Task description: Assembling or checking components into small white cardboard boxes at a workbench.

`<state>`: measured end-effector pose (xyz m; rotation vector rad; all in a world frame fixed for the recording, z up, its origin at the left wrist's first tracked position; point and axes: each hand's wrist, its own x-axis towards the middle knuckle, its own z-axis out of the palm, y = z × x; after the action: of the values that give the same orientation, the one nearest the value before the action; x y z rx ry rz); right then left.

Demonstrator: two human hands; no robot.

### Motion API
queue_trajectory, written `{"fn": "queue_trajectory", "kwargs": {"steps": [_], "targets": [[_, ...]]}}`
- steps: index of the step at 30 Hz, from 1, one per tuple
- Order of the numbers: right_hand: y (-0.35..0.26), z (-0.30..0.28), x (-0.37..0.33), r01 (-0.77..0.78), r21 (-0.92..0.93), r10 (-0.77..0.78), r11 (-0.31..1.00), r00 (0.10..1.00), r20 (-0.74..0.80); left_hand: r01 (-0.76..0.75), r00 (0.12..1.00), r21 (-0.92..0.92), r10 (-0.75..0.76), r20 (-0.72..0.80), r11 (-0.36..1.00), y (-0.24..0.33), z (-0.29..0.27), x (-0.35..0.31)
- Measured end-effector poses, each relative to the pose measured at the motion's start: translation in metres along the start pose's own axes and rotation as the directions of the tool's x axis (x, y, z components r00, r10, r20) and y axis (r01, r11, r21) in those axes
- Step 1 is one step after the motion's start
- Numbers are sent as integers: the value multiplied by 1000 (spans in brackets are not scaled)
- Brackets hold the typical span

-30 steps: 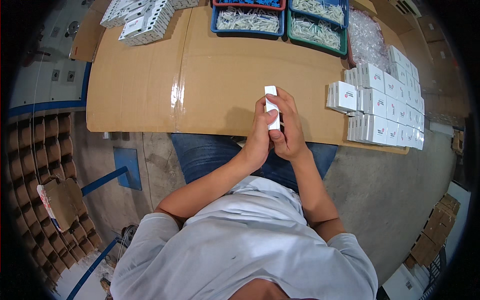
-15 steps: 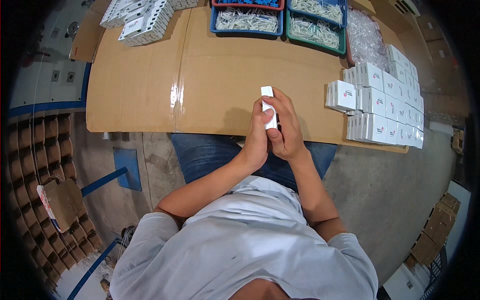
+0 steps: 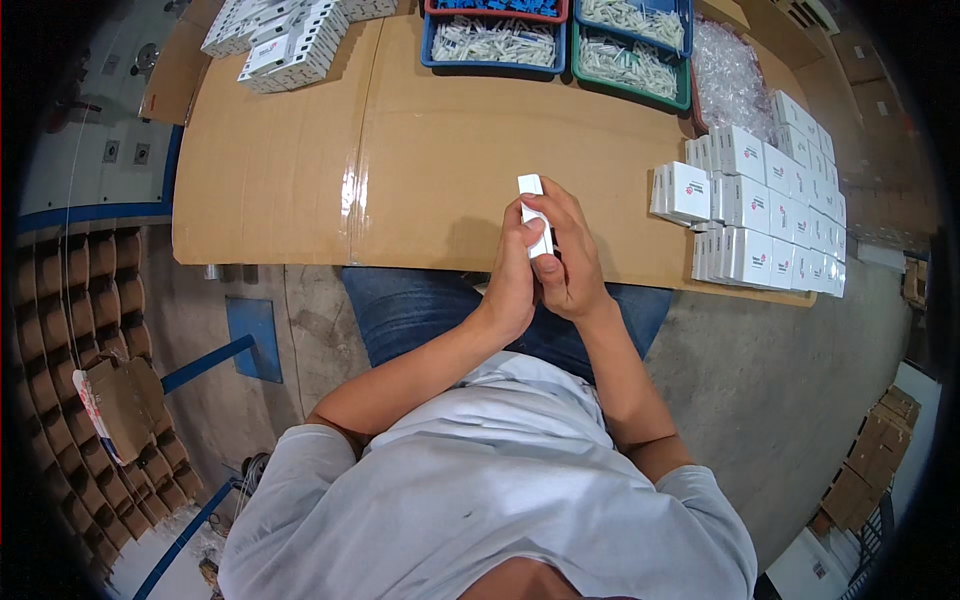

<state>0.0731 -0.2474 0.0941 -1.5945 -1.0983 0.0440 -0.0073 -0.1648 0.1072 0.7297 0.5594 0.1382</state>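
Right now I have both hands closed around one narrow white box, near the middle of the frame, above the front edge of the cardboard-covered worktop (image 3: 270,180). My left hand (image 3: 514,268) grips the narrow white box (image 3: 530,186) from its left, thumb laid across the upward face; my right hand (image 3: 577,255) wraps the right side, its thumb by the lower end. The far end points toward the top of the frame, bare of fingers.

To the right I see a stepped stack of white boxes (image 3: 747,205) with small dark and red print. Behind it, at upper right, clear plastic packaging (image 3: 735,75) fills a bin. Along the top edge sit a blue tray (image 3: 495,70) and a green tray (image 3: 630,97), both full of slim whitish pieces, and a red tray (image 3: 490,15) holding blue pieces. White blocks with dark openings (image 3: 300,50) are piled at upper left.
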Motion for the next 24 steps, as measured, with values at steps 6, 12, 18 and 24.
{"fn": "queue_trajectory", "kwargs": {"steps": [6,12,18,24], "targets": [[0,0,1,-14,28,14,1000,1000,7,9,1000,-10,-8,9,1000,-3,-4,1],[-2,-3,5,-97,119,91,988,994,55,-40,999,78,38,16,996,6,-5,4],[-14,-17,9,-431,469,406,771,900,159,-561,827,540,448,340,627,11,-31,15],[-25,-17,5,-430,521,424,738,895,139,-724,689,543,482,540,426,15,-29,14]]}}
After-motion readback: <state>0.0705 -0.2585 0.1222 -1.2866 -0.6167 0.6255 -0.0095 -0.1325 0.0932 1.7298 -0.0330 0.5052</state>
